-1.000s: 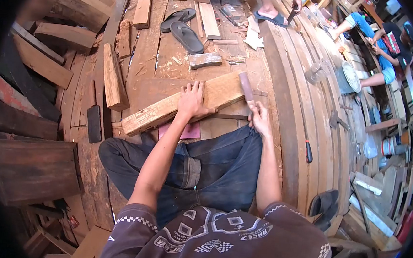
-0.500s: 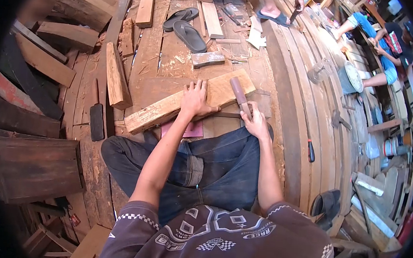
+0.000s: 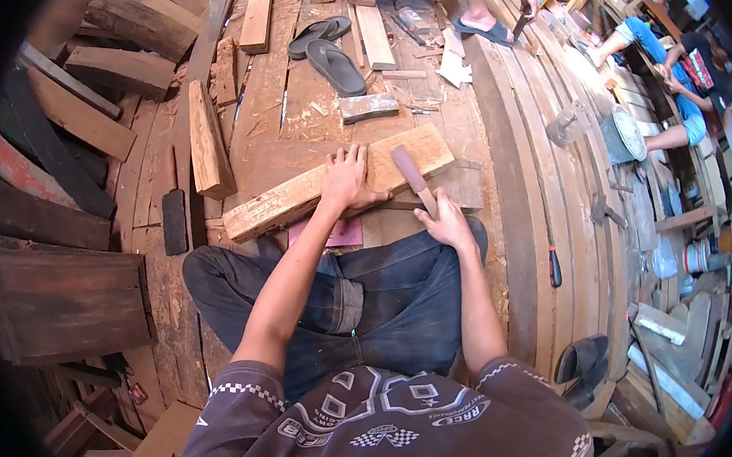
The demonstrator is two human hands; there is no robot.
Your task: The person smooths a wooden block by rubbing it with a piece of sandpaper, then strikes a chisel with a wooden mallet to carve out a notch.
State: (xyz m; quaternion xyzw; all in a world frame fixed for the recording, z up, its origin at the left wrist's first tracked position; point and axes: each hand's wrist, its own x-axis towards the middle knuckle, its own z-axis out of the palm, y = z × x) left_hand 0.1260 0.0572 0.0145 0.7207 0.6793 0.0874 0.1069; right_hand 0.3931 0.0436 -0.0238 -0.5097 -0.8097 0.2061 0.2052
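A pale squared wooden block (image 3: 292,192) lies slantwise in front of my folded legs, over a darker board (image 3: 282,156). My left hand (image 3: 348,180) rests on its top, fingers stretched toward the far edge and thumb out to the right. My right hand (image 3: 450,222) is closed round the narrow handle of a paddle-shaped tool (image 3: 408,168) with a flat, brownish-purple, round-ended face. That face overlaps the right part of the block in this view. Under the block's near side shows a piece of pink sheet (image 3: 342,233).
To the left are a black paddle with a wooden handle (image 3: 175,219) and an upright-leaning wood piece (image 3: 208,141). Beyond the block lie a small grey-topped block (image 3: 368,107) and sandals (image 3: 335,67). On the right are a screwdriver (image 3: 555,267), a hammer (image 3: 606,211) and a bucket (image 3: 627,136); other people are farther off.
The paddle-shaped tool in my right hand has shifted slightly left along the block, and its far end leans more to the left. My left hand stays in place on the block.
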